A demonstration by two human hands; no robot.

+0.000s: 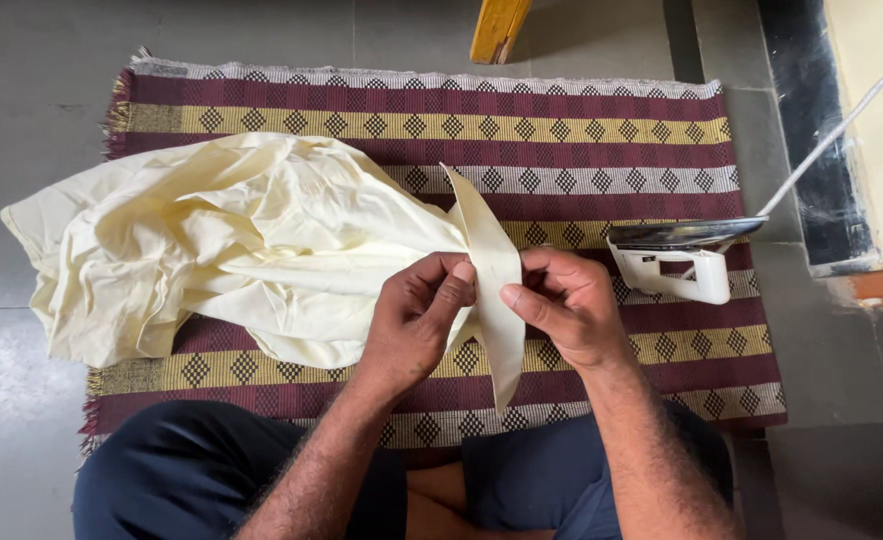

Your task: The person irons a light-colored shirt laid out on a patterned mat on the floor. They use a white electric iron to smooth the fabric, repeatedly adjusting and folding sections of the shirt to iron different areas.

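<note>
While you sit cross-legged at the near edge of the woven mat [602,150], that maroon and yellow mat takes up most of the floor [22,60] before you. Across the mat's left half, and spilling past its left edge, lies the cream garment [212,240], bunched and creased. You lift one stiff pointed flap of it, likely the collar [492,270], upright over the mat's middle, apparently to flatten it. Your left hand [417,320] pinches the flap from the left, your right hand [567,305] from the right, thumbs pressed on the cloth. On the mat's right edge the iron [677,255] stands on its heel, soleplate clear of the cloth, cord [842,125] trailing off right. Bare mat shows between iron and hands.
</note>
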